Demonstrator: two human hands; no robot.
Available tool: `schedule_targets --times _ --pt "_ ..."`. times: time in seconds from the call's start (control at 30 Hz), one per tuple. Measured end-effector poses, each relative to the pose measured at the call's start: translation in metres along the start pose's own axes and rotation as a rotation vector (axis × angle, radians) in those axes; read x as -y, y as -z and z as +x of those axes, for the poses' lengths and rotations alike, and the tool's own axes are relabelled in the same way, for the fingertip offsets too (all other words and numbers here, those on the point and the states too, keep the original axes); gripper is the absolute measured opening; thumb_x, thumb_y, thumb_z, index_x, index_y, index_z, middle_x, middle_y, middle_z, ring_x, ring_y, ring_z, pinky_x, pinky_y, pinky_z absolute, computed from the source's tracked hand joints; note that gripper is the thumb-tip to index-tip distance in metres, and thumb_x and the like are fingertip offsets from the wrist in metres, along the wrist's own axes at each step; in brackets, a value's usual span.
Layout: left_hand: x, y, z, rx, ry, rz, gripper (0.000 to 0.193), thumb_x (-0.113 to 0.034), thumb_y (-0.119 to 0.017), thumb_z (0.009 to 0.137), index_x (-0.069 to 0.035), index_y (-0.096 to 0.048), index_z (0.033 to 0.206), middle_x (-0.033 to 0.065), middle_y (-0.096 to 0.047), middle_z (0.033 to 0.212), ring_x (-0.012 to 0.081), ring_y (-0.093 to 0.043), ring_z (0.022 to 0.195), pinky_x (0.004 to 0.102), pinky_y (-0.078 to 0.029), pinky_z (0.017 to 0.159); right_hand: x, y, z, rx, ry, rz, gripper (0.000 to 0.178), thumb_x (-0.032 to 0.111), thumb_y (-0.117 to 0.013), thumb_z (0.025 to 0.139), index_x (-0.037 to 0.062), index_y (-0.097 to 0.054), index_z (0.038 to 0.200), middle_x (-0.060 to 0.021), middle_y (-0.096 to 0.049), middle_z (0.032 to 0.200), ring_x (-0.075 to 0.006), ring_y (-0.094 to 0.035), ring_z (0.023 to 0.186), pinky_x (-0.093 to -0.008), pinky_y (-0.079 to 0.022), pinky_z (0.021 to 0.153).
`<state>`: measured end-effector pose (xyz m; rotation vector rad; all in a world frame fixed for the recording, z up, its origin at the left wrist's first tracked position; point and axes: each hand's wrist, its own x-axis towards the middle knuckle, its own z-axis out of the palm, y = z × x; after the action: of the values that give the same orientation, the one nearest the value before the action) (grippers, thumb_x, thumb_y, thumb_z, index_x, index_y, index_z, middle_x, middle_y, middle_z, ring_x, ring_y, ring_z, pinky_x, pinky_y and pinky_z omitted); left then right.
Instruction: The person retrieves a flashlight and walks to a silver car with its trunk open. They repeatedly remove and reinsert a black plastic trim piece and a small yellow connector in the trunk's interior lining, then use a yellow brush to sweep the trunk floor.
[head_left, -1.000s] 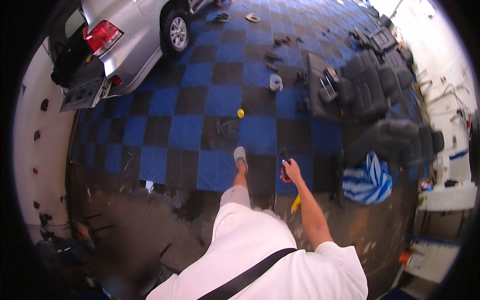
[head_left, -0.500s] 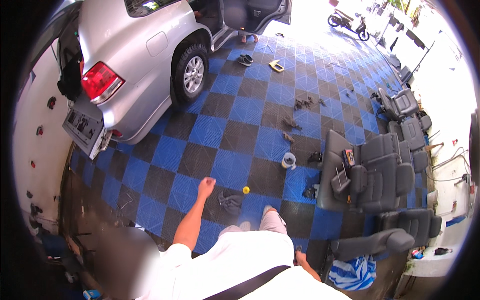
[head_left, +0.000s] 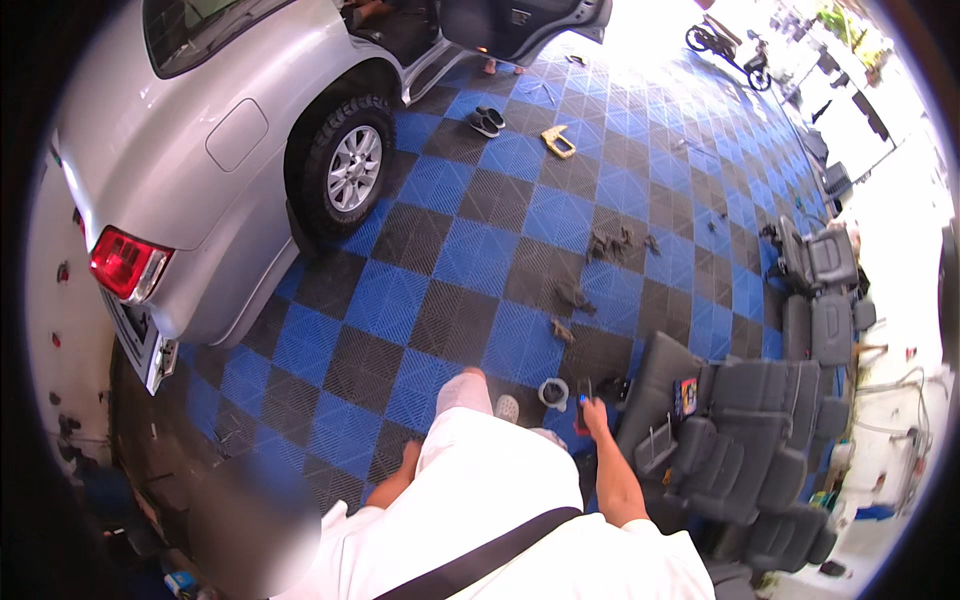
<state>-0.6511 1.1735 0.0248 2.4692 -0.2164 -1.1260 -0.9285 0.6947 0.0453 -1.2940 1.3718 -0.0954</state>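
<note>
My right hand [head_left: 595, 415] is closed on a slim dark tool with a blue part [head_left: 584, 399], whose kind I cannot make out; a reddish patch shows beside it. The hand hangs in front of me, above the floor. Close by on its left, a whitish bucket [head_left: 553, 393] with dark contents stands on the tiles. My left hand [head_left: 411, 458] hangs low beside my left leg; its fingers are blurred and partly hidden. A shoe [head_left: 507, 408] on my foot shows just left of the bucket.
A grey car-seat bench [head_left: 660, 390] stands at the right, more seats [head_left: 830, 260] beyond. The silver car [head_left: 240, 140] is at the left, its side door [head_left: 520, 25] open. Dark cloths [head_left: 575, 297], black shoes [head_left: 486, 122] and a yellow frame-like object [head_left: 559, 142] lie on blue-and-black tiles.
I have moved forward toward the bucket and seats. My right hand has swung forward from beside me; my left has swung back. The yellow round thing and dark cloth near my feet have left view.
</note>
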Motion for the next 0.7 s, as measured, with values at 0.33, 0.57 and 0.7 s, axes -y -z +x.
schedule_targets --times 0.33,0.57,0.7 --pt "-0.12 0.083 0.16 0.125 0.325 -0.104 0.049 -0.049 -0.056 0.098 -0.006 -0.077 0.105 0.0217 -0.076 0.096 0.038 -0.073 0.086 0.0485 -0.055 0.076 0.486 -0.141 0.219 0.366 0.338 -0.097 0.018 0.019 -0.062 0.1 0.001 -0.058 0.101 -0.009 -0.063 0.072 -0.0204 -0.061 0.047 -0.0344 -0.049 0.043" --pt "-0.372 0.302 0.466 -0.222 -0.186 0.084 0.052 -0.053 -0.054 0.1 -0.003 -0.07 0.095 0.0159 -0.076 0.091 0.0365 -0.072 0.079 0.051 -0.053 0.072 0.602 -0.222 0.315 0.241 0.387 -0.216 0.023 0.023 -0.067 0.097 0.0004 -0.064 0.099 -0.0073 -0.065 0.071 -0.0171 -0.06 0.055 -0.0342 -0.049 0.054" --pt "-0.548 0.454 0.603 -0.421 -0.344 -0.536 0.039 -0.037 -0.073 0.096 -0.001 -0.07 0.11 0.0114 -0.076 0.093 0.0221 -0.073 0.082 0.0358 -0.057 0.077 0.669 -0.248 0.389 0.13 0.496 -0.454 0.034 0.031 -0.071 0.091 -0.002 -0.067 0.097 -0.011 -0.068 0.075 -0.0206 -0.065 0.067 -0.0367 -0.049 0.063"
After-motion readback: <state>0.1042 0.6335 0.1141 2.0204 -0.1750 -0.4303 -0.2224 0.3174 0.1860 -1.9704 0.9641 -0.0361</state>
